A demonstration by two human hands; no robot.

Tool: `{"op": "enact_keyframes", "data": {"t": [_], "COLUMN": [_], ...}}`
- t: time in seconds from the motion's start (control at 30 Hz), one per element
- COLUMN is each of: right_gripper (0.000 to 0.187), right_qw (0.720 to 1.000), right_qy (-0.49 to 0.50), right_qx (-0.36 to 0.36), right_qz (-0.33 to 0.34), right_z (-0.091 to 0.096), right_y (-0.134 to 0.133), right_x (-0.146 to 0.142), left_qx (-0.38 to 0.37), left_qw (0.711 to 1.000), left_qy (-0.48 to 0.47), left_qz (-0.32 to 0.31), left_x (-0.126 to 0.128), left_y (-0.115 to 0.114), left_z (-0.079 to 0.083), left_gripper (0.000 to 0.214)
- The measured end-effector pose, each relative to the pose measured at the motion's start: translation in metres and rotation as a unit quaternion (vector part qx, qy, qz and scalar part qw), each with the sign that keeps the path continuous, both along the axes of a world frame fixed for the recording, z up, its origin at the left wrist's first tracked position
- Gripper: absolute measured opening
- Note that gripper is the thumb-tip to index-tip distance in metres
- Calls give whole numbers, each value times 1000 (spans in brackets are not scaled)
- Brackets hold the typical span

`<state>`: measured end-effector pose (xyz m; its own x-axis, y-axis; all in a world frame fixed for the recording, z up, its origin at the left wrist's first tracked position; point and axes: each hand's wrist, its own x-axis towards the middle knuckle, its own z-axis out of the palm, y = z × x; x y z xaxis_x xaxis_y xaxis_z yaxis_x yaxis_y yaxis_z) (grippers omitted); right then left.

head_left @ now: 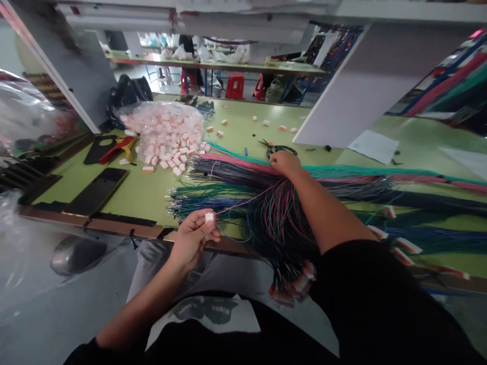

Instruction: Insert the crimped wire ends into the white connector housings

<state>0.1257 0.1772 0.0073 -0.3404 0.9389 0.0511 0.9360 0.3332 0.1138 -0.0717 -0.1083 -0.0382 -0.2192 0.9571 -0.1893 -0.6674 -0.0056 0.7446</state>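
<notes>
Near the table's front edge, my left hand [196,235] pinches a small white connector housing [209,217] between thumb and fingers. A pink wire [243,204] and a thin bluish wire trail from it to the right. My right hand [284,163] is closed above the pink wires, just in front of black-handled scissors [282,150]; what its fingers grip is hidden. Beneath my right forearm lies a thick tangle of mixed wires [279,213], with orange-and-white connectors [292,289] hanging over the edge. Dark wires [224,172] with metal-tipped ends lie to the left of my right hand.
A clear plastic bag [163,121] spills orange-and-white connectors at the back left. Red-and-yellow pliers [119,149] and a dark phone-like slab [97,191] lie left. A white upright panel [342,91] stands back right. Finished-looking connectors [407,246] lie on the right.
</notes>
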Motion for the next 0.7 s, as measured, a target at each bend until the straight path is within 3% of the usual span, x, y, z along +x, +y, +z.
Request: {"op": "enact_keyframes", "data": {"t": [0.13,0.23,0.3,0.4,0.47,0.57,0.7], "right_gripper": [37,40,37,28,26,27,28], "right_qw": [988,947,951,976,973,953,910], "right_qy": [76,222,260,218,211,261,294], "right_qx": [78,132,93,1,4,15,-122], "right_qz": [-106,-192,-138,26,92,153,265], "right_z": [8,14,18,28,37,51,57], "right_y": [2,-4,-14,-37,-54,-82,-122], "right_x": [6,3,-6,-25,-36,-47,-57], "left_qx": [4,5,8,14,15,19,26], "left_qw": [1000,1000,1000,1000,1000,1000,1000], "left_qy": [1,-2,-5,-8,-4,0,-4], "left_qz": [2,-1,0,1,-1,-3,-2], "left_x": [0,0,0,0,0,0,0], "left_y": [1,1,1,1,1,1,3], "left_z": [-1,-2,-2,-2,-2,-4,-5], "left_gripper": [37,38,38,38,37,36,39]}}
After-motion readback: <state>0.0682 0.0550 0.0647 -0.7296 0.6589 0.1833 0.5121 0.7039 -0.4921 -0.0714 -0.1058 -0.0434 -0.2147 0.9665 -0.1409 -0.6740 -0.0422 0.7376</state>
